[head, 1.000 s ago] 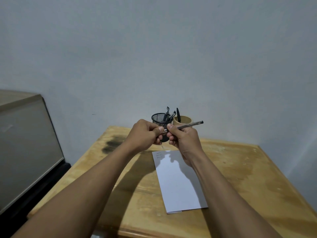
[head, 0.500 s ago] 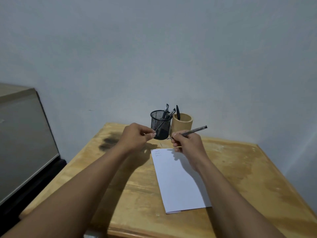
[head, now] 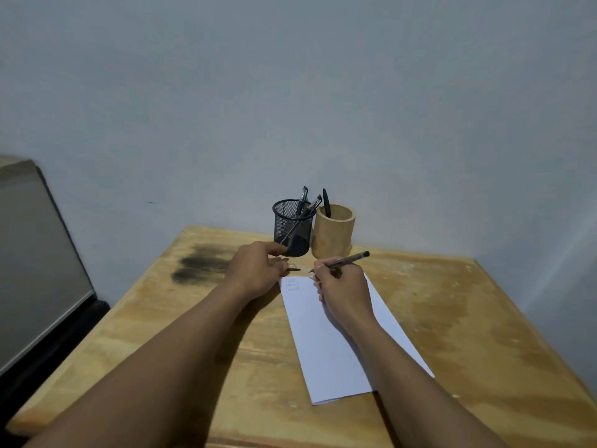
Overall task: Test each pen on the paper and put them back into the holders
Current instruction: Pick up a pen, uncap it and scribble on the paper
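Both hands have dropped from chest height toward the table [head: 484, 318] since the earlier frames, and have parted — cap off, pen bared.

Item 1, right hand [head: 345, 286]: closed round the pen [head: 342, 261] in a writing grip. Pen's long axis runs from upper right down to lower left; its tip sits just beyond the far edge of the paper [head: 329, 344], near the top left corner, so the paper lies immediately toward the person from the tip. Contact with the table cannot be told.

Item 2, left hand [head: 258, 273]: loosely curled, fingertips pinching a small dark piece, apparently the cap [head: 294, 269], just left of the pen tip.

Item 3, mesh holder [head: 292, 227] and wooden holder [head: 332, 231]: side by side beyond both hands, pens standing in each — exact count unclear.

Item 4, faint marks at the paper's top left corner; illegible. Right hand covers part of the sheet.
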{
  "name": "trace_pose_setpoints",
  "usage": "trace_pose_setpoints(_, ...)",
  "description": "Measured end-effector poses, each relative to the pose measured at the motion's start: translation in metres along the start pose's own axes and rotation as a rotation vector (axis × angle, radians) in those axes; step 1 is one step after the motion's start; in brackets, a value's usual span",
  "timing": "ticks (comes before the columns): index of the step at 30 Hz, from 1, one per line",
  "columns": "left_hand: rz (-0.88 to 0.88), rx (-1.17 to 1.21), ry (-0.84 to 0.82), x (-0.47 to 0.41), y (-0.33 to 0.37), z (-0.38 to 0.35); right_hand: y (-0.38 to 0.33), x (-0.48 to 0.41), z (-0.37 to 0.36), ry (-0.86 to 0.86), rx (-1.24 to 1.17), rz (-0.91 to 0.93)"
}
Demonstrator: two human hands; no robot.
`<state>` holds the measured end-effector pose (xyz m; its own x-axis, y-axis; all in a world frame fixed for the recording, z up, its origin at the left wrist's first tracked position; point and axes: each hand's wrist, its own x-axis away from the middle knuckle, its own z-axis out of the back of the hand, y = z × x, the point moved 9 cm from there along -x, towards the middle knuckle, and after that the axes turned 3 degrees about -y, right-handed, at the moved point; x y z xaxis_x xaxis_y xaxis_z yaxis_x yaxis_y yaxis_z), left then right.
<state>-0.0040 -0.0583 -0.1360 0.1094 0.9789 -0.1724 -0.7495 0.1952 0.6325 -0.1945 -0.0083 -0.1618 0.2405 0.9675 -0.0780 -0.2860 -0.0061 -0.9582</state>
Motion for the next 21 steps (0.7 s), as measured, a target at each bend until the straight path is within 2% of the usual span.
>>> trace_pose_setpoints(2,-0.094,-0.025,0.022,0.019,0.009,0.008,-0.003,0.000,0.002,0.014,0.051,0.006)
trace_pose_setpoints(4,-0.225,-0.135,0.004,0.046,0.020,0.009,-0.005,0.000,0.004,0.017,0.084,0.019)
trace_pose_setpoints(6,-0.276,-0.267,-0.046,0.067,0.021,0.003,-0.008,0.002,0.002,-0.001,0.119,0.045)
trace_pose_setpoints(9,-0.225,-0.387,-0.124,0.077,0.012,-0.013,-0.014,0.001,-0.006,-0.055,0.150,0.088)
trace_pose_setpoints(15,-0.193,-0.382,-0.186,0.077,0.004,-0.020,-0.019,-0.001,-0.023,-0.217,0.011,0.104)
trace_pose_setpoints(21,-0.158,-0.401,-0.199,0.078,-0.005,-0.025,-0.008,-0.001,-0.022,-0.175,0.142,0.082)
